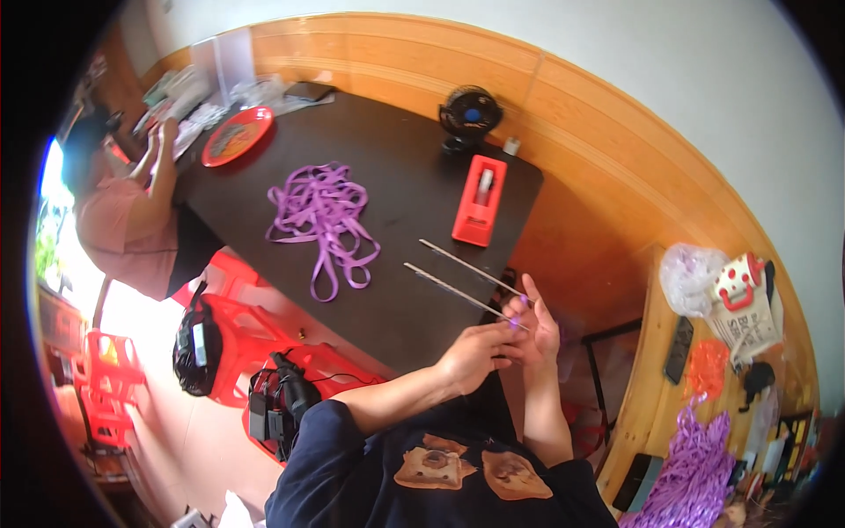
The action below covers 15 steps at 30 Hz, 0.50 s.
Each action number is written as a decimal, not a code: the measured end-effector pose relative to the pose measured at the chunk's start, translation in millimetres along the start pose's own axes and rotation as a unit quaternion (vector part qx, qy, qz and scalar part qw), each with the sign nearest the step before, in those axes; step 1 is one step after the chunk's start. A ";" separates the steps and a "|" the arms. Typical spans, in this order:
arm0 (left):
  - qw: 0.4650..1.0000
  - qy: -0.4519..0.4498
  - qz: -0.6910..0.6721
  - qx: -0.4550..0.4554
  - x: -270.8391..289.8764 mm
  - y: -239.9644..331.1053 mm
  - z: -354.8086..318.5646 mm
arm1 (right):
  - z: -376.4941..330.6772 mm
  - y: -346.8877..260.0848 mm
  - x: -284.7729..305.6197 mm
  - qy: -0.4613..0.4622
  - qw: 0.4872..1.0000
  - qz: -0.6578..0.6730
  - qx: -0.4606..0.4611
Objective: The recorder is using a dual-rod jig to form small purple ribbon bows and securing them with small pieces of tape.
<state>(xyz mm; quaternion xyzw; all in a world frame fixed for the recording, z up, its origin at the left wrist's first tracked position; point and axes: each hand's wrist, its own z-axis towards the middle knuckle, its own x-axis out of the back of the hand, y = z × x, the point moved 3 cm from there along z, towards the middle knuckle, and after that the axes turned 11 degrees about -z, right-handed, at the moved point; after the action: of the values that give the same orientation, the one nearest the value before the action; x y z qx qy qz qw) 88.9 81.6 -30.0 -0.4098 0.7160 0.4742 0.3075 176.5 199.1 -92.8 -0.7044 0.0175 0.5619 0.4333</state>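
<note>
Two slender rods (453, 289) were held by their near ends, so a dropped or crossed rod was judged the likeliest mishap: the long far ends were left unsupported above the edge of the dark tabletop (400, 330), and a loosened finger would have been enough. The small purple pieces (516, 321) at the near ends might also have been pulled askew, since they were crowded by fingertips of both hands. If the rods were swung left, loops of the purple ribbon (321, 189) heaped on the tabletop could have been snagged.

By the right hand (541, 333), palm turned inward and one finger raised, the rods appeared to be gripped between the fingers. The left hand (475, 356) was brought close with bent fingers; whether anything was pinched there could not be told. The rods were seen as straight, thin, pale grey and nearly parallel, pointing up and left.
</note>
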 end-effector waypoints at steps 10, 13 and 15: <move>0.944 -0.184 0.258 -0.095 -17.8 57.1 -99.8 | -43.5 -58.0 56.2 0.168 0.982 -0.039 0.081; 0.687 0.061 0.556 -0.464 10.2 114.2 -108.4 | -50.7 -80.8 110.3 0.295 0.897 -0.328 0.038; 0.466 0.267 0.694 -0.480 10.3 141.2 -100.1 | -72.6 -96.2 197.3 0.374 0.426 -0.820 0.069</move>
<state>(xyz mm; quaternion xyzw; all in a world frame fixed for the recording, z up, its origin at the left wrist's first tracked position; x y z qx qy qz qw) -45.2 15.5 57.9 0.0318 0.4726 0.6684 -0.5735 354.6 304.5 -195.6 -0.4950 -0.3692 -0.3808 0.6882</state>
